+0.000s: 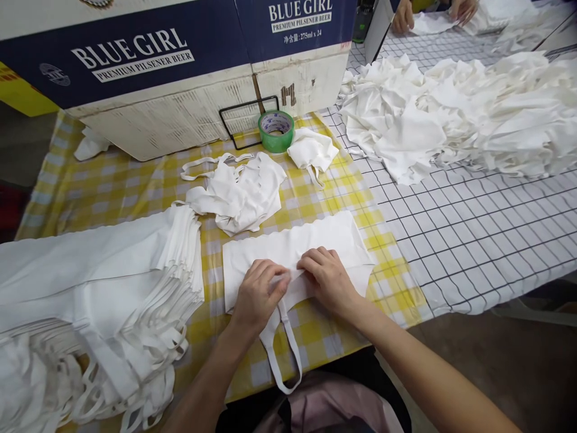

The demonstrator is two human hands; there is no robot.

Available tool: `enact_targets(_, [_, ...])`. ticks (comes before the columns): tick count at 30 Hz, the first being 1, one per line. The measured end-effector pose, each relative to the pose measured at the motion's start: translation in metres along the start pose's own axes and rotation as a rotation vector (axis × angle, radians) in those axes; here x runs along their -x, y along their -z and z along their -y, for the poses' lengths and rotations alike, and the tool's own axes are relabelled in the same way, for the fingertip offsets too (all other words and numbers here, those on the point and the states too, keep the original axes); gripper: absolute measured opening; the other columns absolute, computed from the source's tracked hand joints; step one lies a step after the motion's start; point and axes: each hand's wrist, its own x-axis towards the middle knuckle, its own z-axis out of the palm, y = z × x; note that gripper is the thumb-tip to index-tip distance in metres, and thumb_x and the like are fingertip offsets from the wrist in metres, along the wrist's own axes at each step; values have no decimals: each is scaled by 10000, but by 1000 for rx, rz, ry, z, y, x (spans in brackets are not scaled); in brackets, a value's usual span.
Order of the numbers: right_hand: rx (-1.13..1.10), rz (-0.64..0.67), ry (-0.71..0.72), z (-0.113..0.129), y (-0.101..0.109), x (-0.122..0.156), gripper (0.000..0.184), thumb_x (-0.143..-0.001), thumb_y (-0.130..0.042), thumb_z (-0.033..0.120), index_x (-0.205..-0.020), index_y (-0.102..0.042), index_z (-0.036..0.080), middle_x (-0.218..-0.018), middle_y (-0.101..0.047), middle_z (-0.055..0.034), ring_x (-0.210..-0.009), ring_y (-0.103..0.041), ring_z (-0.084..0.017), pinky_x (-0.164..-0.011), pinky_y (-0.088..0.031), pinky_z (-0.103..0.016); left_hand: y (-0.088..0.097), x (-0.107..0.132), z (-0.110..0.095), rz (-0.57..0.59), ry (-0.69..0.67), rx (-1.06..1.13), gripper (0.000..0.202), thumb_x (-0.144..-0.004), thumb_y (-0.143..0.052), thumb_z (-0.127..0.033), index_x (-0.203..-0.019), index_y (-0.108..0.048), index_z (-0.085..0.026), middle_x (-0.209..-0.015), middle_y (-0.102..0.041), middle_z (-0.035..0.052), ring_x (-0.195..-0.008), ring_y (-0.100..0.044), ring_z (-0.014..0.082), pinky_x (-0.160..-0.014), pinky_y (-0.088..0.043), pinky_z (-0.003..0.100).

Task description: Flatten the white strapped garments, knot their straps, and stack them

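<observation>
A white strappy top [333, 231] lies flat on the yellow checked cloth in front of me, one strap loop hanging toward my lap. My left hand [261, 291] pinches its fabric near the middle, thumb against the fingertips. Just to the right, my right hand [327, 276] has its fingers curled on the same fabric, with the thumb mostly hidden. Between the two hands a fold of the cloth is lifted a little. A thick stack of similar white tops [112, 270] spreads along the left, straps bunched at the near end.
Behind stand a beer carton [166, 78], a green tape roll [276, 141] and a black wire frame [243, 108]. Crumpled white garments [246, 192] lie beyond my hands. A big white heap [451, 114] covers part of the grid-patterned cloth [473, 234]. Another person's hands [403, 17] handle fabric far back.
</observation>
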Motion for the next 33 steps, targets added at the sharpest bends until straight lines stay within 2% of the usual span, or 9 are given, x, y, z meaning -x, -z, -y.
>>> enact_targets(3, [-143, 46, -64, -4, 2, -14, 182, -819, -421, 69, -853, -542, 201, -797, -605, -8, -755, -519, -156, -706, -333, -288, -1, -7, -1, 5, 42, -9, 276, -769, -607, -326, -1004, -577, -184, -826, -578, 36, -856, -503, 203, -778, -436, 340])
enact_targets(6, [-278, 116, -143, -8, 9, -29, 152, -872, -387, 160, -832, -526, 204, -734, -596, 14, -679, -525, -137, -652, -343, -253, 4, -17, -2, 23, 120, 36, 160, -809, -536, -317, -842, -626, -189, -774, -585, 25, -829, -503, 195, -747, -417, 316])
enact_targets(8, [-334, 147, -169, -11, 14, -36, 168, -889, -377, 210, -813, -526, 205, -700, -580, 18, -653, -515, -131, -611, -340, -232, 11, -24, -1, 69, 217, 130, 224, -834, -479, -337, -764, -628, -187, -750, -596, 14, -801, -515, 179, -723, -408, 290])
enact_targets(13, [-343, 145, -192, -15, 18, -45, 189, -883, -401, 241, -737, -515, 202, -652, -548, 23, -624, -490, -124, -579, -323, -217, 28, -36, 4, 278, 398, 273, 347, -830, -412, -432, -705, -597, -166, -663, -553, -15, -668, -499, 147, -621, -378, 251])
enact_targets(19, [-320, 137, -224, -14, 15, -48, 191, -883, -411, 242, -740, -531, 204, -637, -543, 24, -602, -481, -121, -566, -318, -217, 27, -40, 5, 283, 437, 249, 362, -836, -367, -444, -651, -515, -171, -588, -452, -37, -599, -446, 128, -587, -354, 244])
enact_targets(23, [-312, 133, -154, -16, 18, -42, 192, -896, -411, 234, -817, -583, 204, -688, -565, 15, -648, -504, -126, -600, -347, -226, 27, -34, 3, 262, 349, 206, 324, -845, -380, -408, -730, -580, -182, -665, -543, -14, -678, -502, 152, -646, -400, 262])
enact_targets(26, [-259, 160, 20, -22, 25, -28, 191, -895, -450, 252, -882, -637, 219, -777, -568, -6, -735, -516, -133, -677, -370, -246, 28, -19, 6, 239, 164, 173, 219, -834, -454, -325, -852, -640, -212, -845, -614, 22, -843, -531, 182, -762, -431, 296])
enact_targets(29, [-135, 208, 131, -29, 36, -13, 200, -863, -514, 366, -866, -678, 251, -797, -559, -18, -764, -507, -149, -730, -373, -288, 26, 2, 10, 214, 4, 95, 213, -837, -482, -268, -982, -636, -241, -1001, -595, 45, -974, -510, 196, -833, -441, 323])
enact_targets(33, [4, 66, -15, -34, 41, -13, 245, -881, -477, 366, -1006, -644, 238, -895, -585, -52, -824, -520, -176, -749, -399, -319, 19, 23, 11, 153, -137, -82, 270, -841, -490, -245, -1088, -599, -243, -1171, -538, 73, -1090, -464, 235, -902, -426, 397])
